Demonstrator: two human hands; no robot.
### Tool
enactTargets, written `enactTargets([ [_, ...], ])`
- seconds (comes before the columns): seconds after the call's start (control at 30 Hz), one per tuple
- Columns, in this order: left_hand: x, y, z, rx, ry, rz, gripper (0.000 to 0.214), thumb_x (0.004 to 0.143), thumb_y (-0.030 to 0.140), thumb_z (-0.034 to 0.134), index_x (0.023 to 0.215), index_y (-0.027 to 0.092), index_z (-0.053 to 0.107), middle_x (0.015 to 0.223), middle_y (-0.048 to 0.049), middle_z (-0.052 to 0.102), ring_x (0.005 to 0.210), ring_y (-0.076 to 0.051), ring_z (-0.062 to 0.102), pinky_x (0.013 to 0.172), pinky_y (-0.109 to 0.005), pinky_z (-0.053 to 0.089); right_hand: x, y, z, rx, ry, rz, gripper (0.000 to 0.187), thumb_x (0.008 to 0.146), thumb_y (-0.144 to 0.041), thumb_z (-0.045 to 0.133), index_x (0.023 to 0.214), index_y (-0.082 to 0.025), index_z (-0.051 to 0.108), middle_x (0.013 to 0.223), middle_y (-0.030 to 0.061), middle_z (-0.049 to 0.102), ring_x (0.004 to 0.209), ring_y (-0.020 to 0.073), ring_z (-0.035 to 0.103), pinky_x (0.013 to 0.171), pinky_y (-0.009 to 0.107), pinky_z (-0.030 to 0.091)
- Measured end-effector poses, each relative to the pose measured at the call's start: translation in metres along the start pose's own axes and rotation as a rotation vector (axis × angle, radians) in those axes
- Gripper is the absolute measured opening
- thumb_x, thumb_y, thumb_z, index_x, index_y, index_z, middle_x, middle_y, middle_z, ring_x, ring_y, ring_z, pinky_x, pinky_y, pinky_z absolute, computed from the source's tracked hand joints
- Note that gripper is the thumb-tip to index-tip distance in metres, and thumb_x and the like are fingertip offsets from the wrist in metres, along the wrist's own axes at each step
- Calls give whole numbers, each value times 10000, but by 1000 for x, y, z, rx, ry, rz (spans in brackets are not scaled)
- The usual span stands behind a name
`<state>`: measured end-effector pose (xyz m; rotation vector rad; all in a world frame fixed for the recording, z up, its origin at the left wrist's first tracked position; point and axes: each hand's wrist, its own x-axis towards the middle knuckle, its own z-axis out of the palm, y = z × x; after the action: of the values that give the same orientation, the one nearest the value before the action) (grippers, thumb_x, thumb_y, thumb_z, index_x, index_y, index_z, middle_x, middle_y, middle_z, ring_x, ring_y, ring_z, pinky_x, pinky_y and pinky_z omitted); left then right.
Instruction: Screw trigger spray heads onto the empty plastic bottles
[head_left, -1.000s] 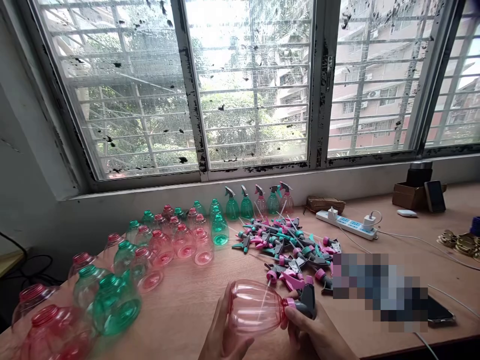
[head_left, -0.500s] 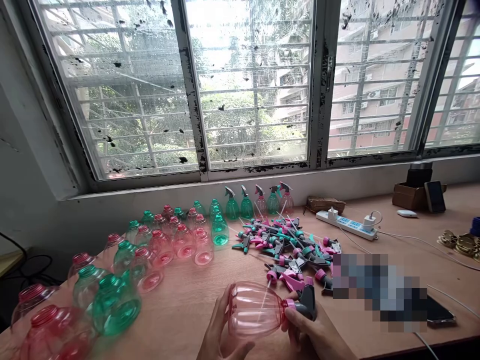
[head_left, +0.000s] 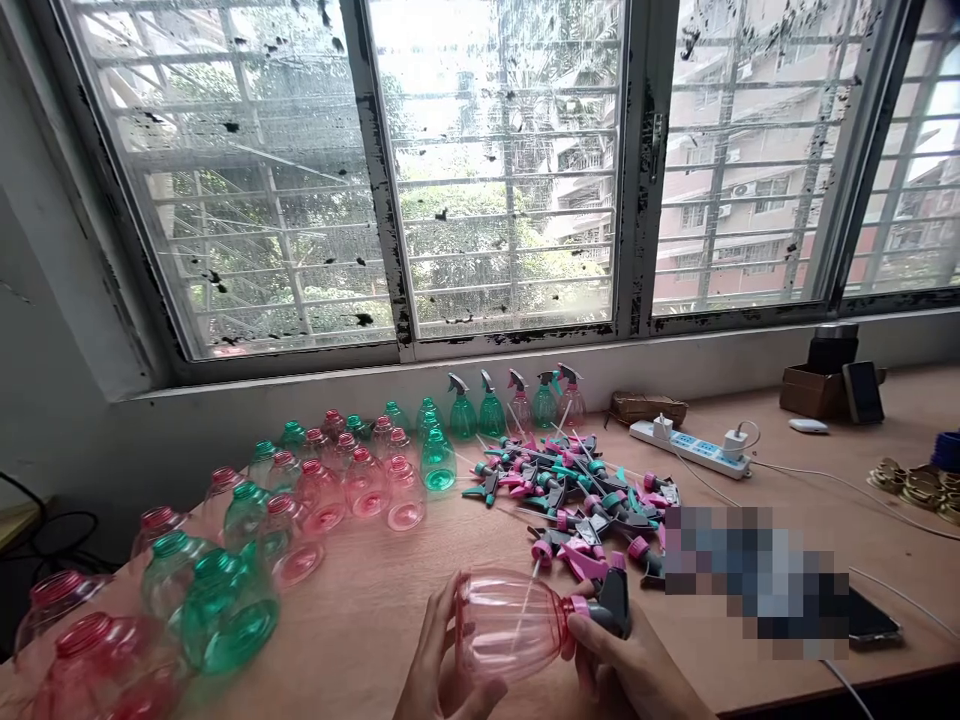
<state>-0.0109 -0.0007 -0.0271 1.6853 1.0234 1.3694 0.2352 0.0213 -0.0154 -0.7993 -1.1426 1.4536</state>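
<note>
A clear pink spray bottle (head_left: pixel 510 622) lies on its side between my hands, near the table's front edge. My left hand (head_left: pixel 441 665) wraps round its base. My right hand (head_left: pixel 626 668) is closed on the bottle's pink collar and the grey trigger head (head_left: pixel 613 603) fitted at its neck. A thin dip tube shows inside the bottle. Just beyond my hands lies a pile of loose pink, teal and grey trigger heads (head_left: pixel 577 495).
Several empty pink and green bottles (head_left: pixel 300 495) stand at the left of the wooden table (head_left: pixel 787 480). A few finished sprayers (head_left: pixel 517 400) line the window wall. A power strip (head_left: pixel 690 448), a box with a phone (head_left: pixel 832 385), and a black phone (head_left: pixel 862 620) lie right.
The view has shifted slightly. My hands and the pink bottle have stayed in almost the same place, with the same grip.
</note>
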Motion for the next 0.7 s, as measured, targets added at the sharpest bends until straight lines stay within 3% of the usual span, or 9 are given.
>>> enactTargets([
  [0.17, 0, -5, 3, 56, 34, 21, 735, 870, 582, 696, 1519, 412, 394, 1625, -44, 412, 1464, -367, 423, 1218, -473, 359, 1, 0, 1, 50, 49, -2, 478, 772, -586, 807, 941, -187, 606, 624, -5, 729, 396, 120, 592, 402, 214, 399],
  [0.27, -2, -6, 3, -17, -6, 10, 841, 827, 626, 719, 1544, 391, 347, 1640, -65, 382, 1476, -381, 402, 1242, -512, 301, 0, 1, 2, 71, 57, -10, 491, 746, -578, 834, 947, -203, 588, 609, -12, 728, 393, 127, 594, 396, 216, 396],
  [0.43, -3, -2, -1, -200, -60, -39, 934, 786, 571, 797, 1563, 354, 325, 1644, -93, 363, 1497, -387, 378, 1196, -476, 399, -1, 3, 0, 38, 14, 16, 470, 733, -569, 848, 856, -171, 628, 584, 2, 711, 410, 122, 596, 410, 217, 406],
  [0.53, -1, 0, -4, -55, -39, -10, 929, 752, 569, 825, 1542, 306, 413, 1639, -107, 371, 1516, -408, 327, 1229, -492, 347, 0, 3, 0, 62, 8, 28, 462, 755, -562, 835, 880, -175, 616, 557, -14, 693, 407, 123, 597, 405, 217, 418],
  [0.7, -2, 2, -2, 42, -44, 32, 828, 865, 553, 720, 1573, 372, 329, 1650, -75, 392, 1497, -381, 375, 1229, -496, 345, 1, 4, -1, 86, 66, 24, 466, 757, -548, 843, 904, -177, 603, 561, -28, 682, 406, 111, 585, 393, 206, 425],
])
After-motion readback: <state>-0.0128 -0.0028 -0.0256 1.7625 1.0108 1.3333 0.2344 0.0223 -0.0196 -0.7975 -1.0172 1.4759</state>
